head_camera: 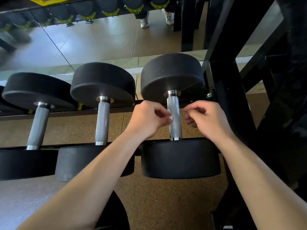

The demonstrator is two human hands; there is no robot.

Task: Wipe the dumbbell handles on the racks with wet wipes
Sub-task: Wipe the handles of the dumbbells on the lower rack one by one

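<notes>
Left hand point(147, 120) pinches a wet wipe point(170, 117) at the rightmost dumbbell handle point(174, 128). Right hand point(209, 118), three o'clock, curls loosely, empty. Better wrapped fully round.

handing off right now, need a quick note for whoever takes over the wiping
Left hand pinches a white wet wipe against the right dumbbell handle.
Right hand, fingers curled, sits just right of that handle; a grip on the wipe cannot be told.
Middle handle and left handle lie on the rack, no hand on them.
Done: not visible which handles are clean. Left: finish this handle, check the others.
</notes>
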